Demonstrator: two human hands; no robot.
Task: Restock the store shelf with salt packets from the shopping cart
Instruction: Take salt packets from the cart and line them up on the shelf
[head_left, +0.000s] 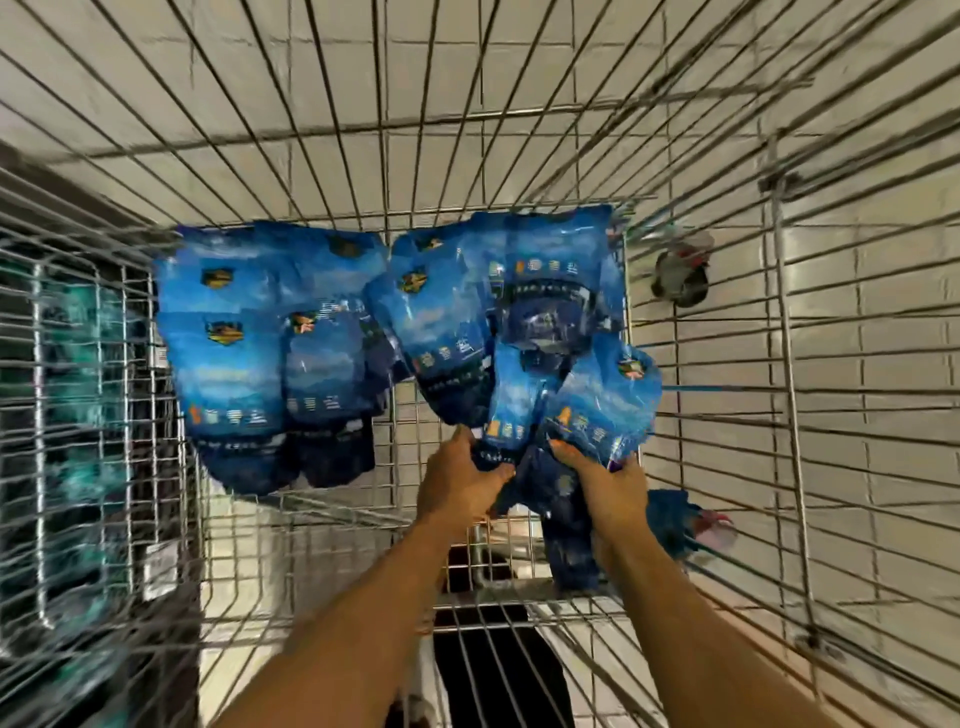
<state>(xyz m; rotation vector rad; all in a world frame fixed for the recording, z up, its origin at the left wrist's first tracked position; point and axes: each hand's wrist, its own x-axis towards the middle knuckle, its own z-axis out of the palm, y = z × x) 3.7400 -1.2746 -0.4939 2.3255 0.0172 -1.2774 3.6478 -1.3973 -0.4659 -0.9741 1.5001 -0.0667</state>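
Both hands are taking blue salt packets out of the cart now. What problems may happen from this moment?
1. The left hand and right hand each pinch only the lower edge of a blue salt packet, so one may slip.
2. The packets overlap, so lifting may drag a neighbouring packet along.
3. A packet may catch on the cart wires.

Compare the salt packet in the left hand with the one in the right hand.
The left hand pinches a narrow-looking, edge-turned packet by its dark bottom. The right hand grips a packet showing its full broad face, tilted rightward. Both are blue, blurred, and raised over the cart's wire floor.
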